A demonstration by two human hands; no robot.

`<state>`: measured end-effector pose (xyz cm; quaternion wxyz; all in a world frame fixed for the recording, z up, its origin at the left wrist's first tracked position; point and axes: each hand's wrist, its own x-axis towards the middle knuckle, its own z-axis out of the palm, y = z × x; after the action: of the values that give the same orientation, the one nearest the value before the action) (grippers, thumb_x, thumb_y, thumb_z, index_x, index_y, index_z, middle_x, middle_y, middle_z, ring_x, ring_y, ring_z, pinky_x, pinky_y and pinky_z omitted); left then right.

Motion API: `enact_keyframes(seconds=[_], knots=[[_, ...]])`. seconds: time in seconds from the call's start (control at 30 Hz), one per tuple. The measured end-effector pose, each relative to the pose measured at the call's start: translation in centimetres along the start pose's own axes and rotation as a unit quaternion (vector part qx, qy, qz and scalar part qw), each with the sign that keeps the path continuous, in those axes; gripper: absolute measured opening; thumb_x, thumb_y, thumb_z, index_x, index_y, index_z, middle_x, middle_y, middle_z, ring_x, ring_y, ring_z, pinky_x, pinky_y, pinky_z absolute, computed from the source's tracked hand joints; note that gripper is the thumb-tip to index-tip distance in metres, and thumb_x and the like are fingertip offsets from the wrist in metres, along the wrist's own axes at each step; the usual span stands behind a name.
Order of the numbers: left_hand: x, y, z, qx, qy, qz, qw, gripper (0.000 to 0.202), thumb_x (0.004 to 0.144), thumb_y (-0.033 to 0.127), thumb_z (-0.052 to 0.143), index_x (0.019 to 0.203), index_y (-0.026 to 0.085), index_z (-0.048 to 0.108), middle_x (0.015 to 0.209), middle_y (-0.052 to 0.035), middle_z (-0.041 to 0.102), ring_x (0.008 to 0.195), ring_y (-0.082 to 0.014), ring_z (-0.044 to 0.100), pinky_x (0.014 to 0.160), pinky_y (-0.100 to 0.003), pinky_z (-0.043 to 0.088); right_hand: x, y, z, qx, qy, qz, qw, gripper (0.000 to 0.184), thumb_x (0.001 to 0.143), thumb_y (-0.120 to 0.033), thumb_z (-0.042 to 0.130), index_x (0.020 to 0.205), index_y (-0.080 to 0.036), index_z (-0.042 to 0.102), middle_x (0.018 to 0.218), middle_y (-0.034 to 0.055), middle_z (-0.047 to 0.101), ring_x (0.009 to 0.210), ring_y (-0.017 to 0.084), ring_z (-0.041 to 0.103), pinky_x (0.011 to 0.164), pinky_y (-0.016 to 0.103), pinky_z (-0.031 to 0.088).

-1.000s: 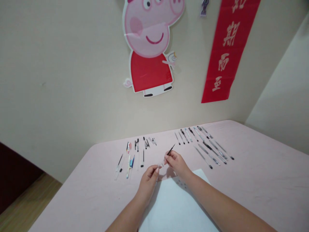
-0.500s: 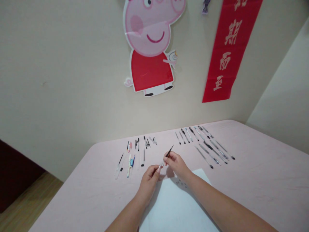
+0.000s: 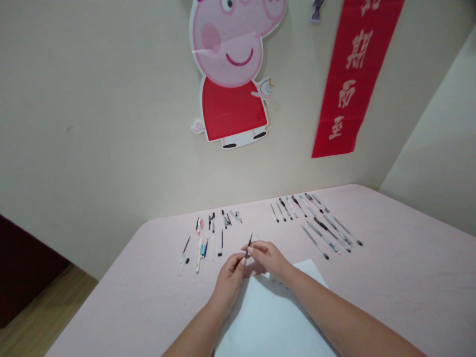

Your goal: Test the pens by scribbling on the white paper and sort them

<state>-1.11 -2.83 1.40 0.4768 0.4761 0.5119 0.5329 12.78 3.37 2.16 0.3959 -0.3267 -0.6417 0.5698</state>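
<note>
Above the far edge of the white paper (image 3: 275,317), my two hands meet at a slim black pen part (image 3: 249,242), its narrow pointed end upward. My left hand (image 3: 229,277) is closed, thumb and forefinger pinched at the lower end of this part; any clear piece between those fingers is hidden. From the right, my right hand (image 3: 269,258) pinches the black pen part with thumb and fingertips. Small dark marks (image 3: 277,281) show on the paper under my right wrist.
On the pink tabletop (image 3: 122,292), several taken-apart pen pieces (image 3: 201,255) lie at left, with more black pen pieces (image 3: 225,219) behind. Rows of whole-looking pens (image 3: 327,233) lie at right. A wall (image 3: 148,163) stands behind the table.
My right hand has brought the black pen part left and down to my left fingertips, and it now stands more upright. The clear piece seen between the hands is now covered. My left hand has barely moved.
</note>
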Motion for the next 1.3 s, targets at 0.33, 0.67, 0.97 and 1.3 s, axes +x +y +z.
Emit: enact_keyframes(seconds=[0.33, 0.67, 0.97, 1.3], knots=[[-0.4, 0.7, 0.4, -0.055, 0.027, -0.044, 0.997, 0.045, 0.071, 0.059, 0.065, 0.089, 0.017, 0.066, 0.058, 0.0043, 0.047, 0.057, -0.0114, 0.045, 0.067, -0.028, 0.043, 0.5, 1.1, -1.5, -0.395, 0.095, -0.194, 0.893, 0.025, 0.081, -0.009, 0.051, 0.094, -0.018, 0.071, 0.093, 0.0097, 0.065, 0.093, 0.024, 0.053, 0.085, 0.04, 0.043], [-0.2, 0.3, 0.3, -0.058, 0.024, -0.046, 0.997, 0.046, 0.072, 0.06, 0.064, 0.091, 0.017, 0.065, 0.058, 0.0049, 0.047, 0.058, -0.011, 0.044, 0.068, -0.029, 0.043, 0.3, 1.5, -1.4, -0.5, 0.031, -0.196, 0.843, 0.021, 0.078, -0.009, 0.058, 0.09, -0.018, 0.072, 0.107, 0.0105, 0.064, 0.112, 0.025, 0.05, 0.105, 0.044, 0.036], [-0.1, 0.2, 0.2, -0.049, 0.026, -0.045, 0.997, 0.046, 0.072, 0.06, 0.064, 0.09, 0.018, 0.065, 0.059, 0.0044, 0.047, 0.058, -0.0113, 0.043, 0.063, -0.027, 0.04, 0.5, 2.0, -1.4, -0.479, 0.033, -0.205, 0.853, 0.015, 0.077, -0.008, 0.06, 0.082, -0.019, 0.07, 0.103, 0.0093, 0.064, 0.111, 0.024, 0.05, 0.101, 0.043, 0.038], [-0.2, 0.2, 0.2, -0.031, 0.024, -0.044, 0.998, 0.045, 0.072, 0.059, 0.064, 0.091, 0.018, 0.065, 0.06, 0.0032, 0.05, 0.062, -0.0133, 0.049, 0.062, -0.026, 0.038, 1.3, 2.0, -1.4, -0.183, 0.151, -0.071, 0.969, 0.008, 0.073, -0.014, 0.058, 0.076, -0.021, 0.06, 0.075, 0.0014, 0.062, 0.076, 0.018, 0.055, 0.071, 0.032, 0.045]])
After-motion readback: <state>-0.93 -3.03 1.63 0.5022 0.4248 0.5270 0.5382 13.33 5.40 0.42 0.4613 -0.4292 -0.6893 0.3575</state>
